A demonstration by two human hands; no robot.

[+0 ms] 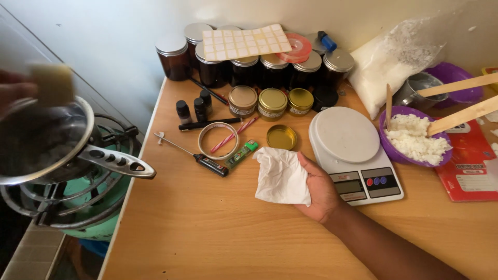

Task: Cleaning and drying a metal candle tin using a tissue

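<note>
While your left hand (13,91) blurs at the frame edge, gripping a pale block (52,83) over the steel pot (44,142), your right hand (321,189) clutches a crumpled white tissue (280,176) beside the white scale (353,150); white flakes fill the purple bowl (394,153).

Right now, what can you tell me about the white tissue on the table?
The tissue is white, thin and crumpled, like soft paper, with folds and a raised corner at its upper left. It lies on the wooden table just left of the white scale and below a gold tin lid. The right hand grips its right edge, thumb over the top; its left part rests on the table.
</note>
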